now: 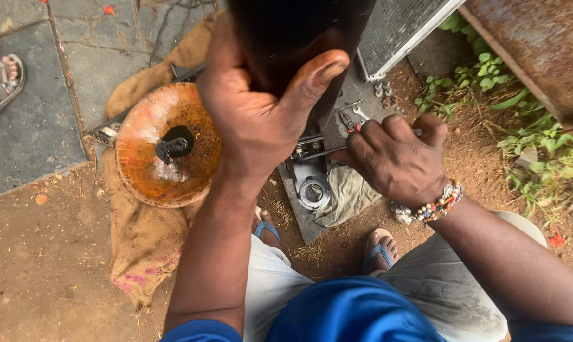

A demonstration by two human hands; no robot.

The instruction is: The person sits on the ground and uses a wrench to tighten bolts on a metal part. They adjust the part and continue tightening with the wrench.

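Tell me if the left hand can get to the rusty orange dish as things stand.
Probably not right away: the left hand is gripping the dark upright part. The dish lies uncovered just beside it.

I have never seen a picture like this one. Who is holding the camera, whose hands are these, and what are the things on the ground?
There is one picture, from a camera worn on the person's head, looking down at their own arms, knees and sandalled feet. The left hand grips a tall dark part close to the camera. The right hand, with a bead bracelet on the wrist, is closed around a thin metal tool over a grey metal assembly. On the ground lie a rusty orange disc on brown sacking, spanners and some nuts. At the far left is another person's sandalled foot.
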